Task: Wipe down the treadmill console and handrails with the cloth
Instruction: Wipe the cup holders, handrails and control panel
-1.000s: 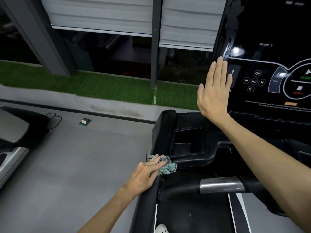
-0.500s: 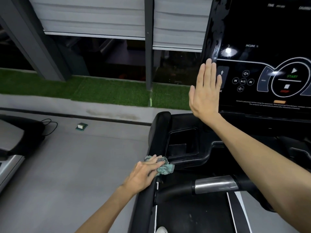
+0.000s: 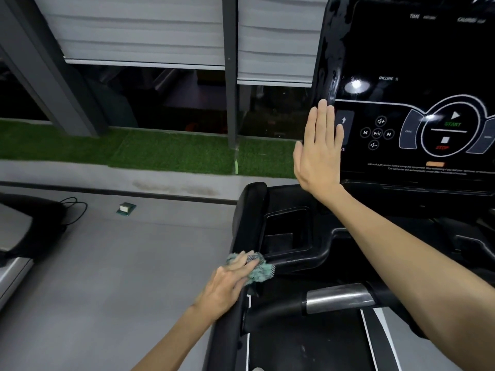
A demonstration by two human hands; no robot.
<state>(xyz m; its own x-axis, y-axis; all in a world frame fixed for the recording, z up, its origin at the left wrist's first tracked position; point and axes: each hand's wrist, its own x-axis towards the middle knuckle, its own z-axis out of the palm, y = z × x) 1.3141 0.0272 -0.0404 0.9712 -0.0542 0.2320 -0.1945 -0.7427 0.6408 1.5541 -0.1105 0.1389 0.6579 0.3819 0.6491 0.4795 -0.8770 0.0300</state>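
Left hand (image 3: pixel 227 286), grip flat, presses teal cloth (image 3: pixel 259 272) on treadmill handrail (image 3: pixel 223 341) at 7 o'clock of the storage pocket (image 3: pixel 289 231); right hand (image 3: pixel 318 153), fingers straight together, lies on the console (image 3: pixel 428 62).

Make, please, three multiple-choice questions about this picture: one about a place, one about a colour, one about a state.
1. Where does the cloth lie?
A) on the grey floor
B) on top of the left handrail, under the left hand
C) inside the cup tray

2. What colour is the cloth?
A) red
B) yellow
C) teal green

3. How is the right hand?
A) flat, fingers straight, at the left edge of the console
B) a tight fist
C) pinching the cloth

Answers:
1 B: the left hand's fingers press the cloth onto the black rail.
2 C: teal fibres show beside the fingers.
3 A: its fingers are straight, together and point up.
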